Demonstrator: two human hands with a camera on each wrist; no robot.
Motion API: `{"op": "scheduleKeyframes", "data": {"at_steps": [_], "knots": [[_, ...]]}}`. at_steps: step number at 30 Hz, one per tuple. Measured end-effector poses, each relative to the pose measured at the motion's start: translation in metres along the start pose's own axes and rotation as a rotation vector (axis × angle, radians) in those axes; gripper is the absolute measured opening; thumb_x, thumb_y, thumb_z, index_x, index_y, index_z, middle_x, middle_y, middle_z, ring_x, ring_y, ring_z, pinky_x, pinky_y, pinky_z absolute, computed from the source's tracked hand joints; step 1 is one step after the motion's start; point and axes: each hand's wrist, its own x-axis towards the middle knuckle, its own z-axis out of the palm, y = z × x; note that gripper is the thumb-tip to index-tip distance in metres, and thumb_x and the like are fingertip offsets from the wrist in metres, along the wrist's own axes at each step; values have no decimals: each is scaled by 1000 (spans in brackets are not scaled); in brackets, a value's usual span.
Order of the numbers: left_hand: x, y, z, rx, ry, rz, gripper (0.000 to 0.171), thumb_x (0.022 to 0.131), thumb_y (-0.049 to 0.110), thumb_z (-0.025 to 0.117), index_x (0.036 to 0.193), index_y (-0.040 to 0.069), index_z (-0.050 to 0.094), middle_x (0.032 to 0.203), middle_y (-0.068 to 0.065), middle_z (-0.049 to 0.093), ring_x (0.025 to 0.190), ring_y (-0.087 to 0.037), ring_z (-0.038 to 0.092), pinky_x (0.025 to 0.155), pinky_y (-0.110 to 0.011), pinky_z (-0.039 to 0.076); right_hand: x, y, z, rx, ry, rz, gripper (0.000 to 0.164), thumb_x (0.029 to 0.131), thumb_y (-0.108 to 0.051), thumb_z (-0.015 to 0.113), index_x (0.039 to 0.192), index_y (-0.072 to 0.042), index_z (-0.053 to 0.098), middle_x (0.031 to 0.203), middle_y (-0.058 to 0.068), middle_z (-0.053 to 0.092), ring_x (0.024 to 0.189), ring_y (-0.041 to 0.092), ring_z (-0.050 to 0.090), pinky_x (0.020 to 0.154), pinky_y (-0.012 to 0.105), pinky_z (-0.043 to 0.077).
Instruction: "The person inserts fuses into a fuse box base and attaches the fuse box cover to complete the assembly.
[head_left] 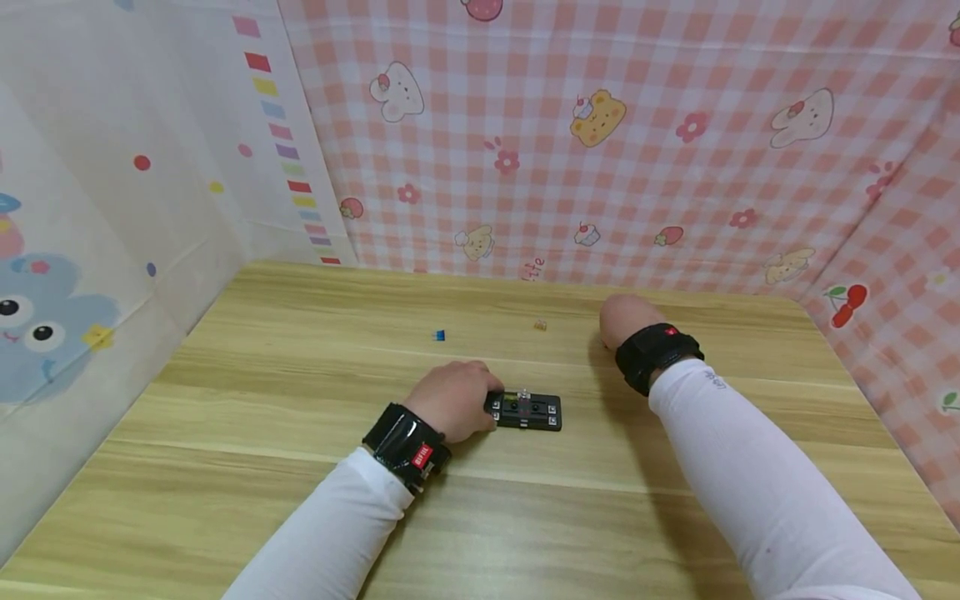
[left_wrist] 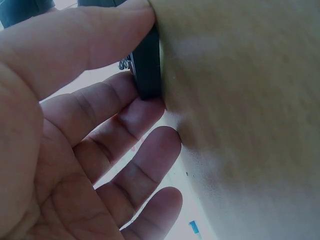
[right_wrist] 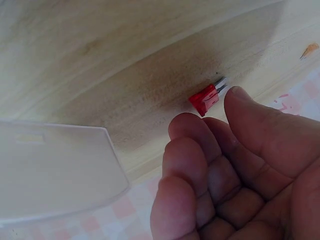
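In the head view my left hand [head_left: 453, 400] holds the left end of a black fuse holder [head_left: 543, 412] with metal contacts, flat on the wooden table. The left wrist view shows the thumb and fingers around the end of the holder [left_wrist: 149, 70]. At the back right, my right hand [head_left: 630, 318] is low over the table. In the right wrist view a red blade fuse [right_wrist: 204, 100] with metal prongs lies on the wood just beyond the right hand's loosely bent fingers [right_wrist: 192, 132]. The thumb is near its prongs and no grip on it shows.
A blue blade fuse [head_left: 439, 335] and a small amber fuse [head_left: 540, 325] lie toward the back of the table [head_left: 300, 375]. In the right wrist view a translucent plastic piece [right_wrist: 55, 170] is at the left. Patterned cloth walls [head_left: 525, 100] border the table.
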Motion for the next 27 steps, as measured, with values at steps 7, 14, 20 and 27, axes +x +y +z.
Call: {"op": "scheduleKeyframes", "data": {"at_steps": [7, 14, 20, 27], "knots": [[0, 0, 1, 6, -2, 1, 49, 84, 30, 89, 130, 17, 75, 131, -3, 72, 115, -24, 67, 103, -43, 52, 1, 0, 4, -34, 9, -16, 22, 95, 2, 52, 88, 6, 73, 99, 22, 75, 88, 33, 69, 91, 50, 57], [-1, 1, 0, 21, 2, 8, 48, 85, 29, 88, 129, 16, 75, 128, -4, 72, 113, -23, 68, 102, -43, 53, 8, 2, 6, -32, -34, -5, 27, 95, 1, 49, 91, 7, 75, 106, 24, 75, 95, 35, 70, 95, 50, 57], [-1, 1, -1, 31, 4, 12, 48, 86, 29, 88, 130, 16, 75, 128, -4, 72, 111, -22, 68, 101, -42, 53, 9, 1, 8, -51, -27, -23, 27, 95, 2, 49, 88, 6, 74, 105, 24, 75, 94, 34, 70, 94, 50, 57], [-2, 1, -2, 33, 6, 20, 47, 86, 29, 88, 129, 16, 76, 127, -3, 73, 109, -22, 68, 100, -41, 54, 5, -3, 5, -35, -18, -20, 29, 96, 2, 47, 86, 4, 75, 103, 23, 76, 92, 34, 71, 92, 51, 58]]}}
